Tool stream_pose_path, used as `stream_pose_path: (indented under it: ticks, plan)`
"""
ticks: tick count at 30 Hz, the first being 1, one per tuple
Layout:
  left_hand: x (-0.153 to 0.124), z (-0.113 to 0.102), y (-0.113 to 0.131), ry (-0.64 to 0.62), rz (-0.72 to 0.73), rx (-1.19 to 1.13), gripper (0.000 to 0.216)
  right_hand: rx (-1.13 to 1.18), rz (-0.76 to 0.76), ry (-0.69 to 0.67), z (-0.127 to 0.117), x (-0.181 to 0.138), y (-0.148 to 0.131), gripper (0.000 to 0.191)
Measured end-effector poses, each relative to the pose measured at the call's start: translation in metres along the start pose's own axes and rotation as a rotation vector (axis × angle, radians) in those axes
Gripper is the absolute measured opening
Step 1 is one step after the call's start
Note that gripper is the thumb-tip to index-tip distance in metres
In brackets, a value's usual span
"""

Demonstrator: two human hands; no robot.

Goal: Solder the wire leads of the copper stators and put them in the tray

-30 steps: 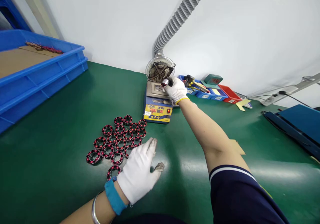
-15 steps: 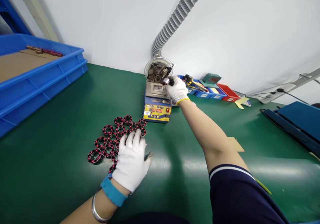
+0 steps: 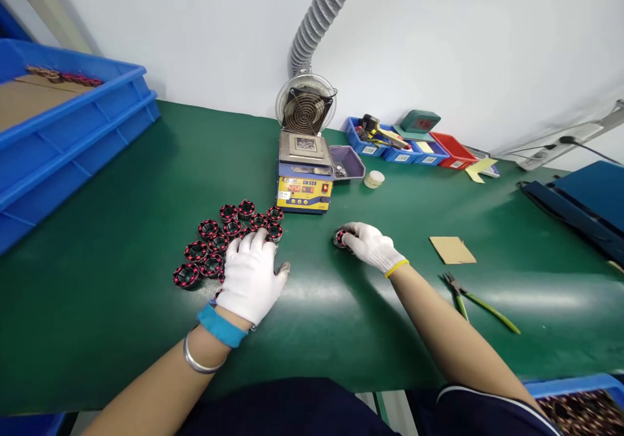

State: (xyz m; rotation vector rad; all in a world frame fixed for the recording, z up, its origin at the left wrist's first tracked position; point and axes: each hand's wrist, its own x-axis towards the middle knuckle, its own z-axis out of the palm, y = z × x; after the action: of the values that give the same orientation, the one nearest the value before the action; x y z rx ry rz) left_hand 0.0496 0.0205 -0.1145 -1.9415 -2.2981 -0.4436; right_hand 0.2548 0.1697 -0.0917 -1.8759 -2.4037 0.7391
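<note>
My left hand (image 3: pixel 251 277), in a white glove, lies over the near right part of a group of ring-shaped motor stators (image 3: pixel 208 229) with red and black windings. Its fingers are stretched out, and some stators are hidden beneath it. To the right, my gloved right hand (image 3: pixel 371 246) grips one motor stator (image 3: pixel 340 238) between thumb and fingers, low at the green table top. Behind both hands stands a yellow and blue solder pot (image 3: pixel 305 192) with a red digital display. A metal plate covers its top, and a round fan hood (image 3: pixel 307 108) rises behind it.
Beside the pot are a purple tray (image 3: pixel 347 163) and a round whitish tin (image 3: pixel 374 179). Small blue and red bins (image 3: pixel 451 152) line the wall. Green-handled cutters (image 3: pixel 480 301) and a cardboard piece (image 3: pixel 452 250) lie at right. A large blue crate (image 3: pixel 82 134) stands left.
My right hand has come back from the top of the solder pot to the table with the stator. My left hand stays over the group. The view has shifted, showing more of the table's front.
</note>
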Motion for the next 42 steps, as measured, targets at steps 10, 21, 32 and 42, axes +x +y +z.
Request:
stream_pose_path:
  ticks: [10, 21, 32, 42]
  plan:
    - [-0.001, 0.009, -0.001, 0.011, 0.104, 0.015, 0.022, 0.722, -0.427, 0.167, 0.056, -0.051, -0.045, 0.032]
    - [-0.015, -0.006, 0.018, 0.170, 0.162, -0.551, 0.044, 1.556, -0.179, -0.418, 0.073, -0.052, -0.054, 0.054]
    - [-0.010, 0.000, 0.008, 0.116, 0.211, -0.551, 0.051, 1.415, -0.241, -0.367, 0.067, -0.065, -0.058, 0.042]
    - [-0.008, 0.008, 0.012, 0.092, 0.223, -0.578, 0.054, 1.089, -0.290, 0.023, 0.084, -0.069, -0.056, 0.037]
